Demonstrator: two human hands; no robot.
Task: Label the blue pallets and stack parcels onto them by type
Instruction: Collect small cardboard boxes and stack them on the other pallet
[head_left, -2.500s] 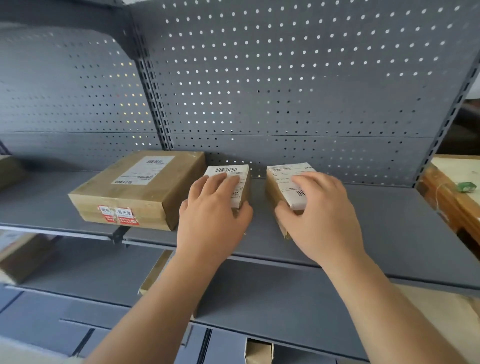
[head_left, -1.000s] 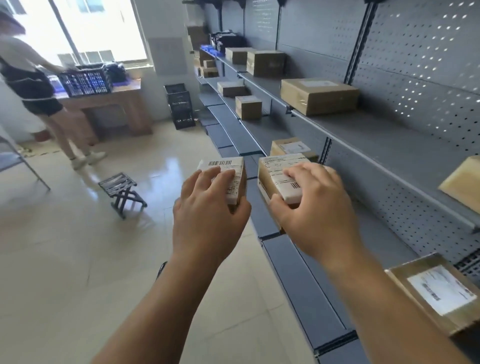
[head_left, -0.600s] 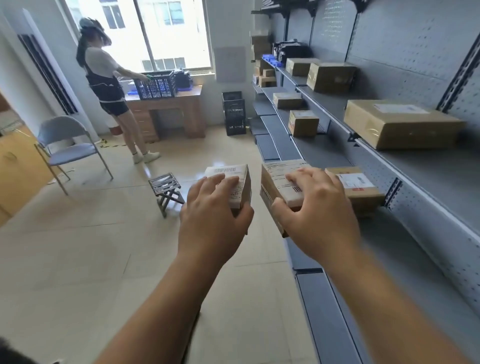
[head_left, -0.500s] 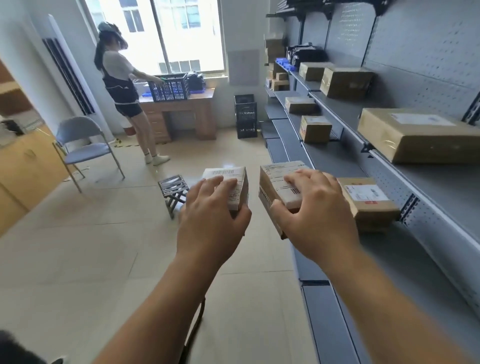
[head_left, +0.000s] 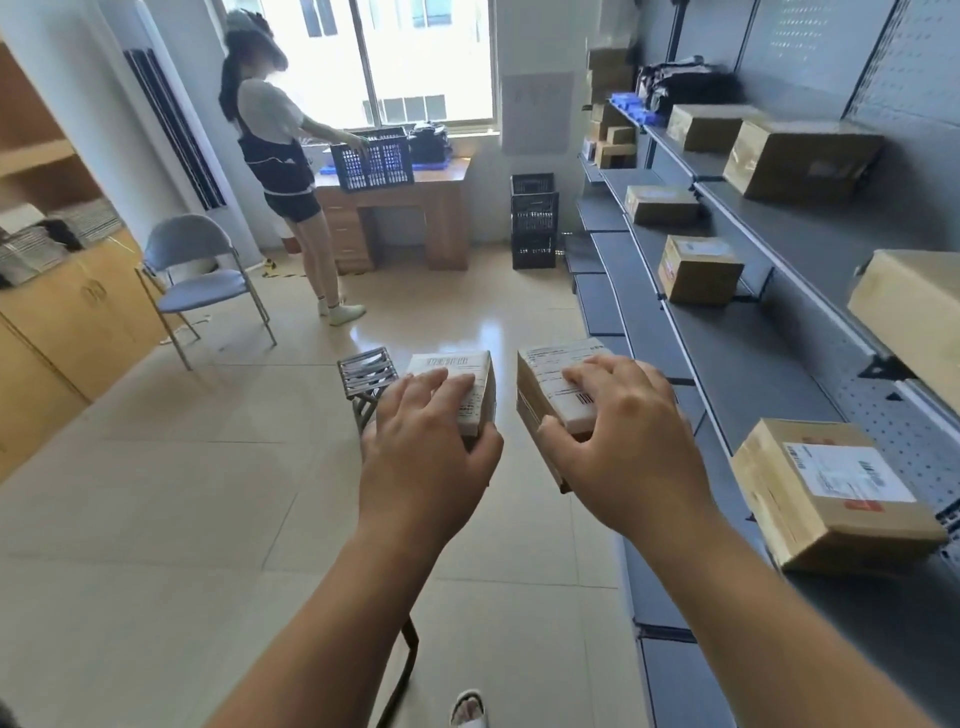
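I hold two small cardboard parcels out in front of me at chest height, above the tiled floor. My left hand (head_left: 426, 447) grips the left small parcel (head_left: 470, 371), which has a white barcode label on top. My right hand (head_left: 618, 441) grips the right small parcel (head_left: 540, 384), also white-labelled and slightly larger. The two parcels are a little apart and do not touch. No blue pallet is in sight.
Grey shelving (head_left: 727, 358) runs along the right with several brown boxes, the nearest a labelled box (head_left: 826, 493). A small folding stool (head_left: 363, 374) stands just ahead. Further off are a chair (head_left: 197, 270), a desk (head_left: 405, 218) with a crate, stacked black crates (head_left: 535, 223), and a person (head_left: 285, 171).
I lifted both small parcels off the shelf and turned left into the room. The shelving has swung to my right and the room ahead has come closer.
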